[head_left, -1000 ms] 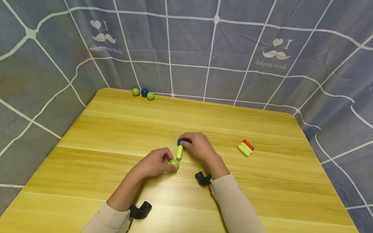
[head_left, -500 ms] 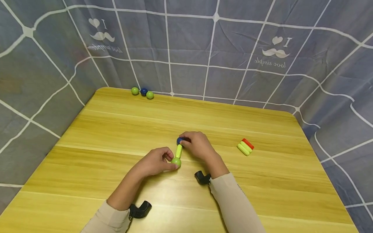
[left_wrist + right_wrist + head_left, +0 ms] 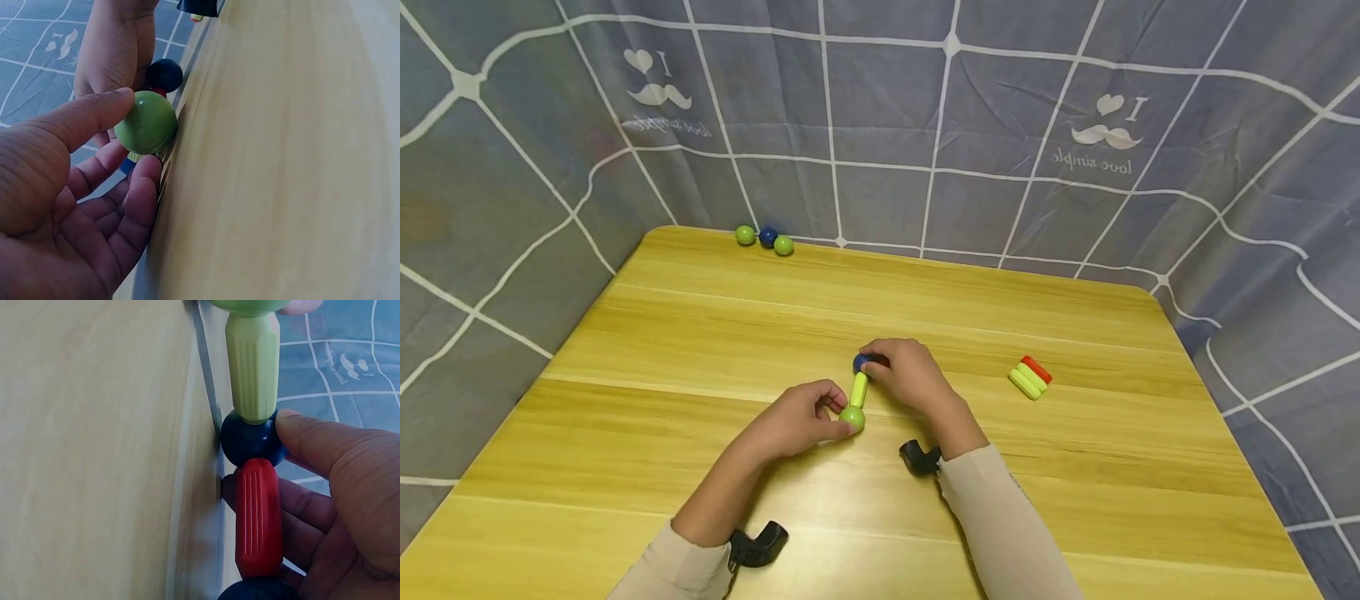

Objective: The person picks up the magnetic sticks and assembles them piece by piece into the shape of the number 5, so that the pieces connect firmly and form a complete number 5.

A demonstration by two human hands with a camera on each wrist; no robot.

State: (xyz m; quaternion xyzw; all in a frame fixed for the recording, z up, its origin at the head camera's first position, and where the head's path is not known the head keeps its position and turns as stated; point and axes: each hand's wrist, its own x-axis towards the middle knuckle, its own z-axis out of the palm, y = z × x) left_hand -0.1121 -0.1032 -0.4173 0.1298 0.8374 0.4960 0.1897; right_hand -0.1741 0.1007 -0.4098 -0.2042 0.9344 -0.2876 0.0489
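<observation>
Two hands meet near the middle of the wooden tabletop (image 3: 1097,492), well apart from its left, right and far edges, with broad stretches of board in between. A grey curtain (image 3: 880,125) rises beyond the far edge, where a row of three balls (image 3: 767,238) sits toward the left. Off to the right, three loose rods (image 3: 1027,382), two yellow-green and one red, lie side by side, well apart from the right hand (image 3: 906,377).

The left hand (image 3: 801,419) comes in from the near left, thumb and fingers clamped on a green ball (image 3: 852,418). The right hand comes from the near right and reaches farther, pinching a blue ball (image 3: 858,363) between thumb and fingers.

Between these balls runs a yellow-green rod (image 3: 858,390), touching both, its long axis near to far, the far end leaning slightly right. From the blue ball a red rod (image 3: 258,515) continues to a second blue ball (image 3: 259,590); the right hand hides both from the head view.
</observation>
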